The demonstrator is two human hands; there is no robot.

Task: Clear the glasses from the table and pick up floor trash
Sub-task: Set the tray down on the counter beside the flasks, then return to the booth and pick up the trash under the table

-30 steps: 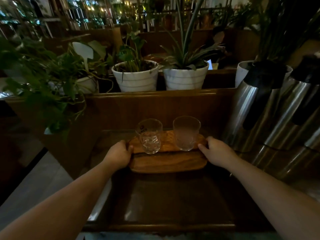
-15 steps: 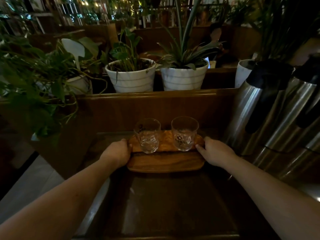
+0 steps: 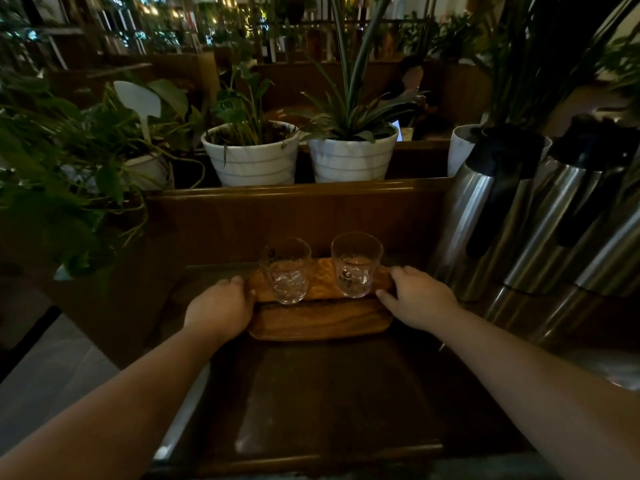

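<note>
A wooden tray (image 3: 318, 322) rests at the far end of a dark counter surface (image 3: 332, 403). Two clear glasses stand upright on it: the left glass (image 3: 286, 271) and the right glass (image 3: 356, 266), each with a small dark logo. My left hand (image 3: 220, 310) grips the tray's left edge. My right hand (image 3: 417, 297) grips its right edge. Both thumbs lie over the rim, and the fingers underneath are hidden.
Steel thermos jugs (image 3: 485, 216) with black tops stand close to the right of the tray. A wooden ledge (image 3: 298, 192) behind it carries white plant pots (image 3: 252, 155). Leafy plants (image 3: 62, 174) hang at the left. Pale floor (image 3: 45, 368) shows at lower left.
The tray with both glasses has moved slightly farther along the counter toward the wooden back panel. Both hands have stayed on its edges.
</note>
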